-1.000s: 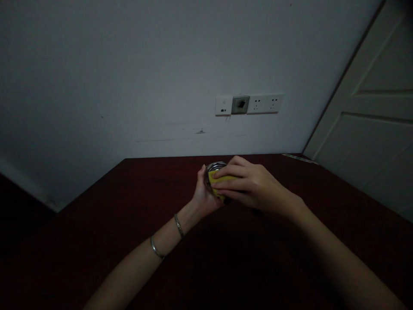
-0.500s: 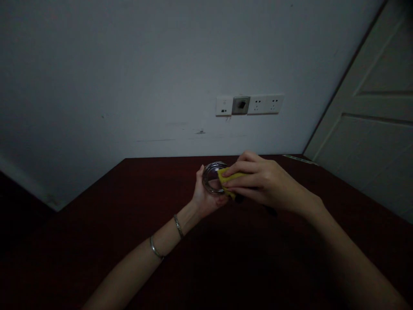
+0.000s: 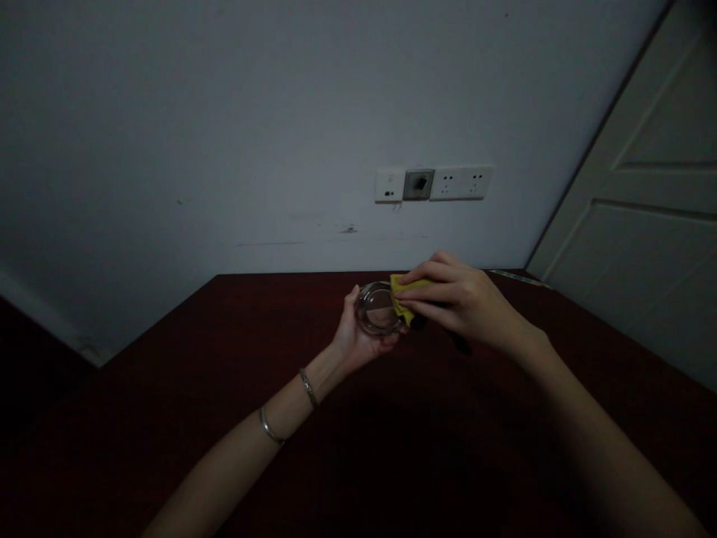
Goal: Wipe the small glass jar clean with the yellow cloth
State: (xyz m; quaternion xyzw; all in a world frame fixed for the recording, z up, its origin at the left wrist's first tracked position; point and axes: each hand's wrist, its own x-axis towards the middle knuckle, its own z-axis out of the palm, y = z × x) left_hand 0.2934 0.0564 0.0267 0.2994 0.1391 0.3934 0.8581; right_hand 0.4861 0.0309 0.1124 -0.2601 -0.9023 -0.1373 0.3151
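Two items are in hand. My left grip (image 3: 358, 340) is wrapped around the round clear dish (image 3: 376, 305), thumb at the left rim, fingers passing underneath and emerging at the lower right; the dish is held up over the dark red tabletop (image 3: 263, 321), its round face turned toward my view. My right grip (image 3: 462, 295) pinches the folded yellow cloth (image 3: 401, 308) at the dish's right rim, apparently in contact. Assessment: the dish appears to be glass, though plastic cannot be ruled out; judged rigid, smooth, fairly heavy for its size, and liable to chip if dropped. Slip risk is rated higher should the surface be damp, which cannot be determined. Recommended hold: opposite sides of the rim, palm supporting below. The cloth is judged light, soft and forgiving anywhere.
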